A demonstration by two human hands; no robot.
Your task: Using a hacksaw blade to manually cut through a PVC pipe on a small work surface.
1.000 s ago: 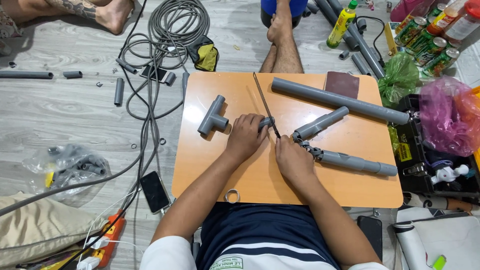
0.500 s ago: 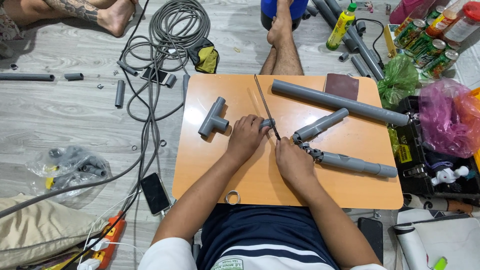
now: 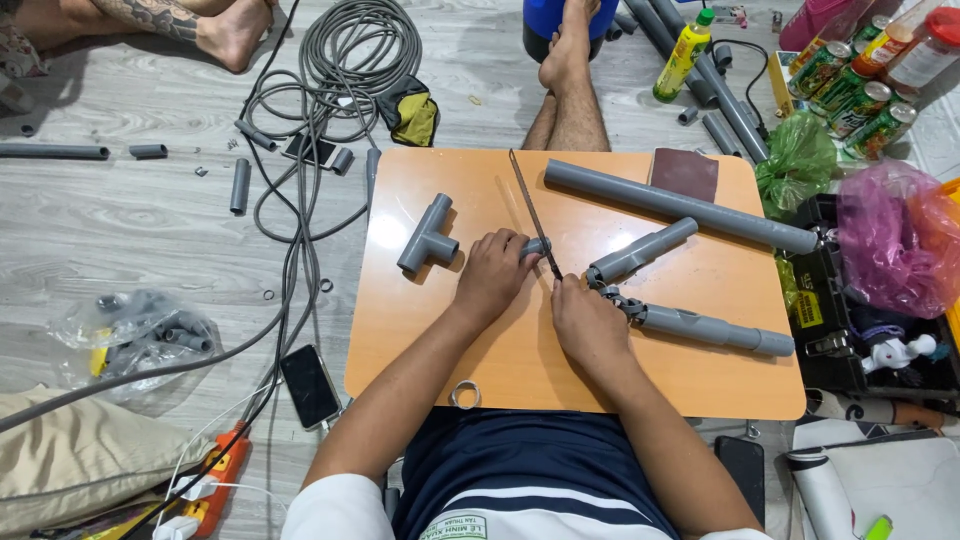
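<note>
left hand (image 3: 492, 275) gripping pipe piece (image 3: 536, 246), blade (image 3: 533, 211) beside

table (image 3: 420, 330) orange | pipes (image 3: 680, 205) grey | tee fitting (image 3: 428, 236) grey | bag (image 3: 895, 235) pink | bottle (image 3: 684, 56) yellow, green cap

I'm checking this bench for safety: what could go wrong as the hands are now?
The left hand pins a short grey pipe piece right beside the thin saw blade that the right hand holds; a slip might nick the fingers. The piece is unclamped on the smooth table and could roll.
</note>
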